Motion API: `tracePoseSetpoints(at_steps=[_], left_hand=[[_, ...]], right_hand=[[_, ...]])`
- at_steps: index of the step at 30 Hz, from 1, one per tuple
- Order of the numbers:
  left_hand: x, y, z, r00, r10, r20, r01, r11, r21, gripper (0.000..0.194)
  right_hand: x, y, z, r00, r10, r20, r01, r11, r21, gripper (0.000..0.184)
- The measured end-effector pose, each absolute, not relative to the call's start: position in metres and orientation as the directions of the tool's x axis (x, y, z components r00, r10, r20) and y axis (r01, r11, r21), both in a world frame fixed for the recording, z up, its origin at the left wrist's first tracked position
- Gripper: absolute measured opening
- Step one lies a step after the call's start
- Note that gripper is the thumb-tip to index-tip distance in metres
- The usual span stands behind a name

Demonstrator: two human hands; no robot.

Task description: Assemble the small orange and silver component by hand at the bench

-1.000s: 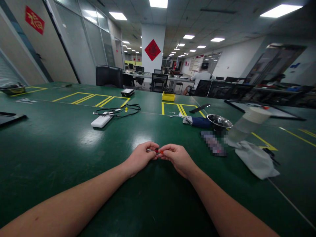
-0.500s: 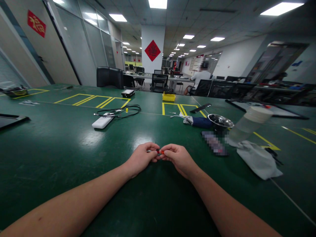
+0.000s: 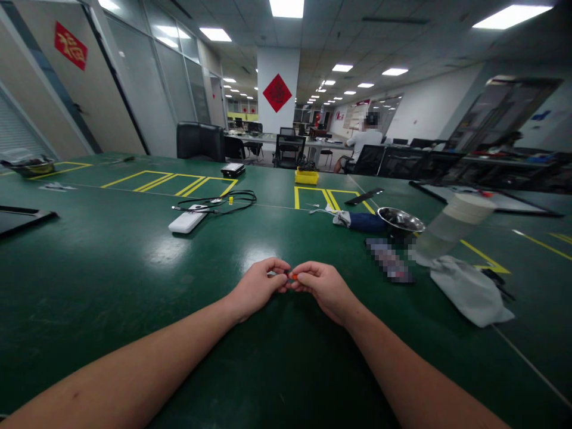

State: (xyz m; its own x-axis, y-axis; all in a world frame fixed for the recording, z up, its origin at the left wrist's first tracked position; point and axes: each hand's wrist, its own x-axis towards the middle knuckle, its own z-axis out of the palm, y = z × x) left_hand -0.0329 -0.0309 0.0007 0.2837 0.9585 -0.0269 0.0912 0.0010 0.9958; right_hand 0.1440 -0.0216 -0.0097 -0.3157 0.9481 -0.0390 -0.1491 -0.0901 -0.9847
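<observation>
My left hand [image 3: 259, 287] and my right hand [image 3: 324, 288] rest side by side on the green table [image 3: 111, 268], fingertips meeting. Both are closed in a pinch around a tiny orange-red piece [image 3: 294, 276] that shows between the thumbs. A short pale bit pokes out of the left fingers; most of the object is hidden. Both forearms lie on the table towards me.
A white power bank [image 3: 186, 221] with a black cable [image 3: 227, 199] lies ahead on the left. To the right are a steel bowl [image 3: 400, 220], a plastic bottle [image 3: 451, 225], a grey cloth [image 3: 469, 289] and a dark folded item [image 3: 364, 221]. A person sits far off.
The hands have stayed pinched together; less of the orange piece shows now. The view has shifted slightly.
</observation>
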Motion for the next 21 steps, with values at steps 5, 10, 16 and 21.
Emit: tracePoseSetpoints(at_steps=[5, 10, 16, 21], left_hand=[[-0.0328, -0.0291, -0.0023, 0.294, 0.955, -0.03, 0.046, 0.017, 0.999, 0.023], [-0.033, -0.0301, -0.0014, 0.301, 0.953, -0.031, 0.043, 0.019, 0.999, 0.022], [-0.033, -0.0314, 0.0009, 0.314, 0.949, -0.037, 0.047, 0.023, 0.999, 0.02], [-0.0328, -0.0305, -0.0004, 0.316, 0.948, -0.03, 0.048, 0.016, 0.999, 0.02]], right_hand=[[0.1438, -0.0218, -0.01, -0.316, 0.948, -0.036, -0.147, -0.087, -0.985, 0.012], [0.1435, -0.0221, -0.0094, -0.32, 0.946, -0.042, -0.132, -0.089, -0.987, 0.013], [0.1445, -0.0216, -0.0096, -0.332, 0.942, -0.04, -0.128, -0.087, -0.988, 0.014], [0.1433, -0.0222, -0.0088, -0.329, 0.944, -0.039, -0.127, -0.085, -0.988, 0.013]])
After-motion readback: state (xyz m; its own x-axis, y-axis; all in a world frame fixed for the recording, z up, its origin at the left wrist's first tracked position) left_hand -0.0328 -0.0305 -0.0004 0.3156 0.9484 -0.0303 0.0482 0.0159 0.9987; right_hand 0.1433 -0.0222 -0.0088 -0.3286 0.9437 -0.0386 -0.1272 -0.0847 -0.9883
